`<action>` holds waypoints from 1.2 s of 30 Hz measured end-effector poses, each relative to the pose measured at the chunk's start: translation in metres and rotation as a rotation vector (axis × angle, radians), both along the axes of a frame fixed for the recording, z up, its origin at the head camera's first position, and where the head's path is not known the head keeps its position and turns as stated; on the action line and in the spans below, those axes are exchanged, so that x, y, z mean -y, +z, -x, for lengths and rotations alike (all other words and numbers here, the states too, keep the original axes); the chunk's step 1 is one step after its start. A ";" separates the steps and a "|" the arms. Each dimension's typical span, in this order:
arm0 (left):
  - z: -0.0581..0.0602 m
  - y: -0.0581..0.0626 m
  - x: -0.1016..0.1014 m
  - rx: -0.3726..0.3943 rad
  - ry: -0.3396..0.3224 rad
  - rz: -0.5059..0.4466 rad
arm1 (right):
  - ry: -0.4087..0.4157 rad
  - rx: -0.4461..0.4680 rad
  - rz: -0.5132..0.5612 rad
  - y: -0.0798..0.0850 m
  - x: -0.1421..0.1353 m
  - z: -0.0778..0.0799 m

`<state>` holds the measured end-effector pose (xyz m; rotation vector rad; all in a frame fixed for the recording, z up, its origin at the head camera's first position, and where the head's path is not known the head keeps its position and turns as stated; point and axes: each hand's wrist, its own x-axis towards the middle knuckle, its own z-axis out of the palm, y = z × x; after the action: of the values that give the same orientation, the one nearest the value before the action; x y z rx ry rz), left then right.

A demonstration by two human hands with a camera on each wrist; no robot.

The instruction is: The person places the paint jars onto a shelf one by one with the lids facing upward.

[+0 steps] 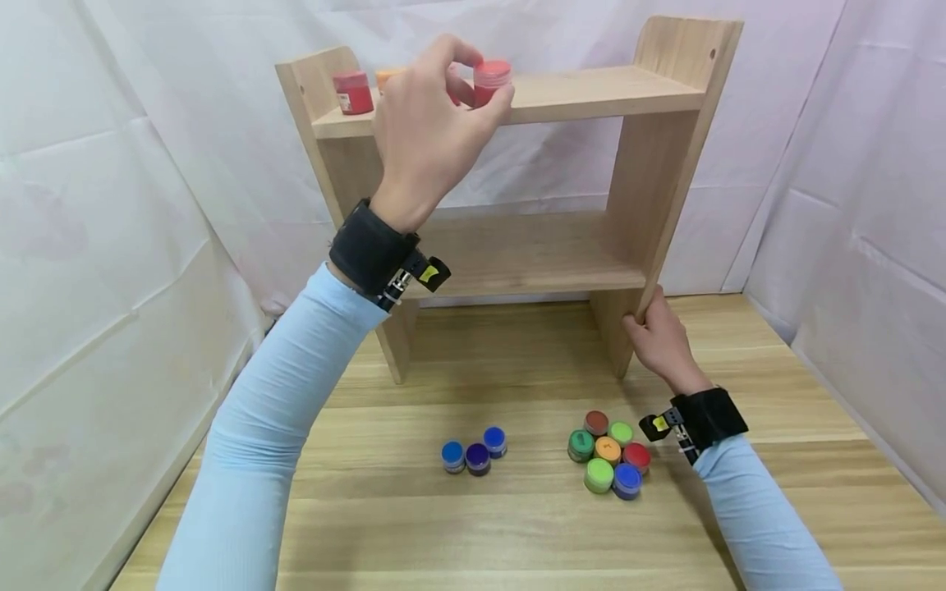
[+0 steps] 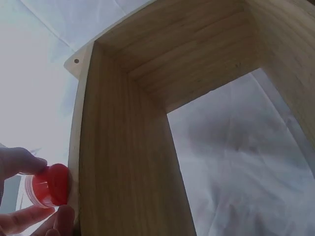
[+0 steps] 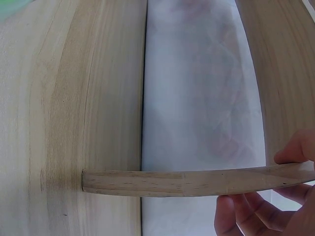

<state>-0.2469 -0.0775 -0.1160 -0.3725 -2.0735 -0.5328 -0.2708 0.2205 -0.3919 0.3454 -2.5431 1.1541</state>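
Note:
My left hand [image 1: 436, 123] pinches a small red jar [image 1: 492, 80] between thumb and fingers at the front edge of the top shelf [image 1: 591, 89]. In the left wrist view the same jar [image 2: 50, 186] lies right at the board's edge. On that shelf a darker red jar [image 1: 353, 92] stands at the left end, and an orange-lidded jar [image 1: 389, 75] is partly hidden behind my hand. My right hand [image 1: 663, 338] grips the right side panel [image 1: 654, 189] of the wooden rack low down; in the right wrist view its thumb and fingers lie on opposite faces of the panel [image 3: 197, 183].
Three blue-lidded jars [image 1: 477, 459] stand together on the wooden table [image 1: 399, 517]. Farther right, near my right wrist, is a cluster of several jars [image 1: 608, 449] with green, orange, red, brown and blue lids. White sheeting [image 1: 850, 205] hangs behind and beside the rack.

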 end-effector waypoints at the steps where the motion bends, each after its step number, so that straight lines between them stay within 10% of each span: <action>1: 0.000 0.000 0.000 -0.003 0.010 0.009 | 0.000 0.000 0.001 0.000 0.000 0.000; 36: 0.009 0.009 -0.004 0.014 0.165 0.156 | 0.002 0.001 0.015 0.002 -0.001 -0.003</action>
<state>-0.2554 -0.0737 -0.1070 -0.2847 -2.1427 -0.2770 -0.2673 0.2216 -0.3895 0.3445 -2.5345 1.1737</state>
